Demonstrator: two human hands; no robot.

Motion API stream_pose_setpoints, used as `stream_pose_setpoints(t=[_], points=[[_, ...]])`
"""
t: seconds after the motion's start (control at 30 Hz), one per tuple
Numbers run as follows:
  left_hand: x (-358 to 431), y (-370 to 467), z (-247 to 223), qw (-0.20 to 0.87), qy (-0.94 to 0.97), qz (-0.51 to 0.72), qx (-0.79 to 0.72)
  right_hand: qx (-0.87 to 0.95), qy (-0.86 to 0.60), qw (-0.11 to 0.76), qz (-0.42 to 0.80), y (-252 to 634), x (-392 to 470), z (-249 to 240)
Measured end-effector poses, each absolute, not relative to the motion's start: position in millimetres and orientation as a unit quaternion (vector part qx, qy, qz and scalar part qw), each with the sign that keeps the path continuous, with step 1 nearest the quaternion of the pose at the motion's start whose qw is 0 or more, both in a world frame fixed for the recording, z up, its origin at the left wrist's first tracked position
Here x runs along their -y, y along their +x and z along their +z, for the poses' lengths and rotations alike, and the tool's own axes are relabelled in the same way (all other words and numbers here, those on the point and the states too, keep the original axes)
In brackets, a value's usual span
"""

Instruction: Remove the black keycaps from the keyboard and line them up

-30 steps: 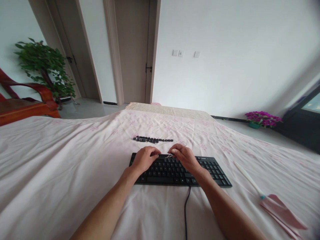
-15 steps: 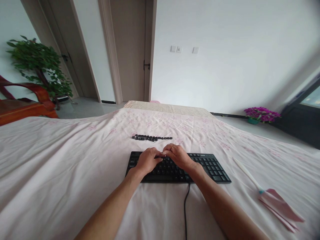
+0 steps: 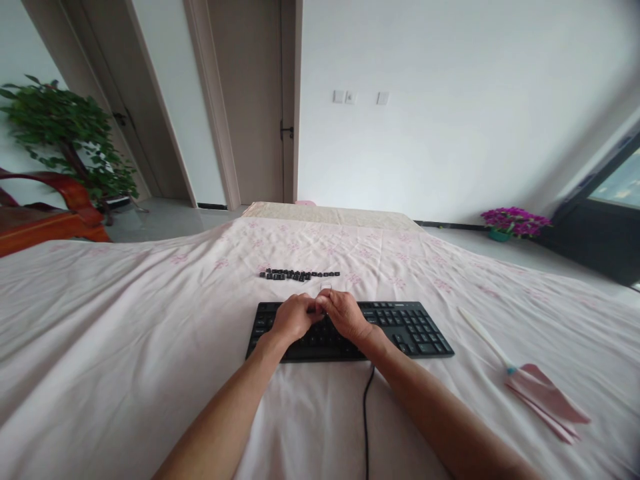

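A black keyboard [image 3: 400, 331] lies on the pale pink cloth, its cable running toward me. Over its left-middle part both my hands meet with fingertips together. My left hand [image 3: 295, 317] is closed, its fingers bent down at the keys; whatever they pinch is hidden. My right hand [image 3: 344, 313] is closed too, and a thin wire loop [image 3: 326, 286], like that of a keycap puller, sticks up past its fingers. Beyond the keyboard, several loose black keycaps [image 3: 285, 274] lie in uneven rows.
To the right rests a brush with a white handle [image 3: 483, 335] and pink cloth head [image 3: 545, 397]. The keyboard cable [image 3: 366, 420] passes between my forearms. The cloth [image 3: 125, 347] is wrinkled. A wooden chair [image 3: 55, 207] and potted plants stand beyond the covered surface.
The view has shifted slightly, so the scene sits a little further left. My hands stay together over the keyboard, and the wire loop now shows above my right fingers.
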State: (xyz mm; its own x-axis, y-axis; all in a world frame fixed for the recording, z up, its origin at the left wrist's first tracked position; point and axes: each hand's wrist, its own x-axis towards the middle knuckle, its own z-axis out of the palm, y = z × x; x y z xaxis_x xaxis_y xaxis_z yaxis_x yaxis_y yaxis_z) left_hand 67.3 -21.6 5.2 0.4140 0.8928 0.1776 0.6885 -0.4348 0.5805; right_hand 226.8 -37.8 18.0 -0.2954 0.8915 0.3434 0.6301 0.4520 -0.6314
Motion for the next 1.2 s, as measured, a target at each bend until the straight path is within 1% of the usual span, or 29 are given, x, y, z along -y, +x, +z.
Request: stream_pose_setpoints(t=[0.1,0.17,0.27,0.4,0.57,0.7,0.8,0.9,0.97,1.07,1.2], points=[[21.5,67.0,4.8,0.238,0.812,0.249,-0.470,0.725,-0.526,0.388,0.218,227.3,38.0,17.5],[22.1,67.9,4.8,0.237,0.809,0.252,-0.475,0.723,-0.520,0.395,0.228,228.9,38.6,16.0],[23.7,71.3,3.9,0.212,0.808,0.253,-0.488,0.742,-0.494,0.398,0.218,230.6,40.6,12.4],[27.3,77.2,2.6,0.166,0.809,0.255,-0.503,0.746,-0.470,0.427,0.201,231.4,45.0,7.4],[34.7,81.1,4.7,0.145,0.822,0.275,-0.477,0.732,-0.459,0.465,0.193,233.5,51.0,5.4],[37.4,81.7,3.7,0.172,0.810,0.289,-0.479,0.732,-0.451,0.479,0.180,233.2,54.1,6.5],[34.1,80.7,-1.2,0.223,0.773,0.347,-0.483,0.745,-0.442,0.481,0.134,232.9,56.1,10.0],[27.5,78.1,-6.4,0.291,0.719,0.408,-0.481,0.747,-0.476,0.461,0.053,234.2,56.6,17.3],[23.0,75.8,-8.9,0.335,0.687,0.435,-0.476,0.755,-0.491,0.435,0.020,235.1,55.4,23.2],[18.5,72.6,-11.8,0.382,0.653,0.463,-0.462,0.789,-0.481,0.381,0.022,234.6,51.6,30.3],[17.2,70.5,-14.1,0.404,0.629,0.483,-0.456,0.800,-0.523,0.294,0.013,231.0,46.5,33.7]])
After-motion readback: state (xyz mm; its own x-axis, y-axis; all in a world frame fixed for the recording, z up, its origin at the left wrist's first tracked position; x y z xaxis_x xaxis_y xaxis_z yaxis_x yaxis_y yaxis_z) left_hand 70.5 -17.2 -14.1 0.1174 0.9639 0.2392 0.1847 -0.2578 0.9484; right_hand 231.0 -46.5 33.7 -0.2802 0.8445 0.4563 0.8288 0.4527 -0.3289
